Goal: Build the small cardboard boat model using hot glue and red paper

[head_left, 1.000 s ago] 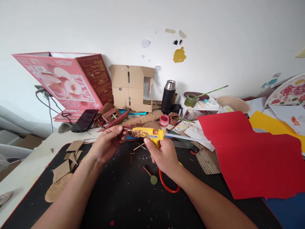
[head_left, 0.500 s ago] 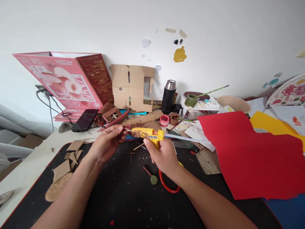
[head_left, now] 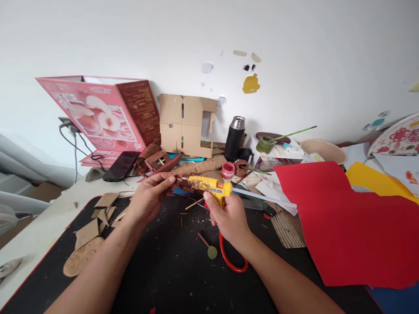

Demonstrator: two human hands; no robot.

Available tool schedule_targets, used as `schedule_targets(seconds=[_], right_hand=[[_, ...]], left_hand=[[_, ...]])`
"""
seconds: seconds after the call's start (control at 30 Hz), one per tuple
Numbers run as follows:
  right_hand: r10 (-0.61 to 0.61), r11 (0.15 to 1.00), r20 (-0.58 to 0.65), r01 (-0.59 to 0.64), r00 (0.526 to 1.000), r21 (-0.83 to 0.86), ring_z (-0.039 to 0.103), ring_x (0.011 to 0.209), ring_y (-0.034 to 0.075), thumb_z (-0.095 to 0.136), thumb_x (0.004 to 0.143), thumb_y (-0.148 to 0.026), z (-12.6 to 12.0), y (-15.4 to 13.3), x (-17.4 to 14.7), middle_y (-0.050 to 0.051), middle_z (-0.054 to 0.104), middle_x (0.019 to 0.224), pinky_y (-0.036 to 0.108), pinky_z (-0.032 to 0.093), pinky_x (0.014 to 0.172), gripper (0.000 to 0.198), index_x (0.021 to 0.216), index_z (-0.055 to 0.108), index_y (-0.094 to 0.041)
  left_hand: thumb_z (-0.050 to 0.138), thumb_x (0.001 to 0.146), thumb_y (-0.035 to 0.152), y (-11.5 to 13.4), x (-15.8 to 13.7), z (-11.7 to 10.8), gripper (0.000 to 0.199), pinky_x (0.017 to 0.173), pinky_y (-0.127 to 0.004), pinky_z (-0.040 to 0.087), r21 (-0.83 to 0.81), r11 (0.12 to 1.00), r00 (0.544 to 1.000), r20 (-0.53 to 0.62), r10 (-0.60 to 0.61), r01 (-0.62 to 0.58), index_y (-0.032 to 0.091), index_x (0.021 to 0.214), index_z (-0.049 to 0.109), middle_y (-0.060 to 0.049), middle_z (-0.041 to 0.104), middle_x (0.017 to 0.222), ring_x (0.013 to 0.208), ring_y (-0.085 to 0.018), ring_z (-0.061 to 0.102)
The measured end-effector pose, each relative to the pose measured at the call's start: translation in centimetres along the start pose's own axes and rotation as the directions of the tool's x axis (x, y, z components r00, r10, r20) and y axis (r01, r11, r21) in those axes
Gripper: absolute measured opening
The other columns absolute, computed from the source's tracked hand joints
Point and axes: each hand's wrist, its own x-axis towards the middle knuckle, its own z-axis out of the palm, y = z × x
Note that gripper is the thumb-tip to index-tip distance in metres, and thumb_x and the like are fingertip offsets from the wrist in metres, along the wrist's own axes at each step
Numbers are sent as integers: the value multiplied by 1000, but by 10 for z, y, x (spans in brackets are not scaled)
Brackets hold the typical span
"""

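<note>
My right hand point(head_left: 227, 214) is closed around the handle of a yellow hot glue gun point(head_left: 209, 185), its body smeared with brown. A long translucent glue stick point(head_left: 262, 194) sticks out of the gun's back end. The nozzle points left, right at the fingertips of my left hand point(head_left: 153, 192). Those fingers pinch a small dark reddish piece point(head_left: 178, 178) that is mostly hidden, so its kind is unclear. Below the hands, a small green disc point(head_left: 212, 252) with a brown stick lies on the black mat point(head_left: 170, 270).
Cardboard scraps point(head_left: 87, 232) lie at left, near a phone point(head_left: 121, 165) and a small brown house model point(head_left: 157, 161). Behind stand a black thermos point(head_left: 235, 138) and paint jars point(head_left: 228, 170). Red-handled scissors point(head_left: 233, 262) and a large red sheet point(head_left: 350, 226) are at right.
The whole scene has shifted slightly down and right in view. Both hands keep their hold, with the glue gun's tip still at the small piece.
</note>
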Motion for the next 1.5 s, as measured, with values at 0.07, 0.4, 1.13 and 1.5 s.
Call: schedule_targets(seconds=[0.07,0.4,1.13,1.5], right_hand=[[12,1000,7,-12,1000,10,47,40,13,59,103,-67,0,1,0,-4,47,42,25,37,44,58,64,49,-25],[69,998,14,-69,998,9,49,39,13,60,101,-67,0,-1,2,-3,48,42,25,38,45,58,61,50,-26],[58,997,26,-57,998,-49,50,39,14,58,101,-63,0,-1,2,-3,48,41,26,39,46,55,61,48,-27],[51,994,17,-49,999,-102,48,40,14,56,102,-65,-1,2,2,-3,47,41,27,38,48,58,59,47,-27]], left_hand=[[111,46,48,-1,0,0,52,54,-19,43,27,999,1000,-10,22,-22,16,79,86,-2,73,67,58,-9,55],[105,58,51,-1,-2,1,42,67,-25,56,146,976,987,10,161,-160,21,82,87,-6,84,81,68,-15,70],[94,70,68,4,-7,-1,51,83,-38,67,388,868,949,71,306,-309,22,90,86,-8,86,91,86,-27,80],[85,85,54,0,-8,-5,32,82,-36,66,511,748,897,123,425,-424,23,93,85,-6,86,93,87,-26,80]])
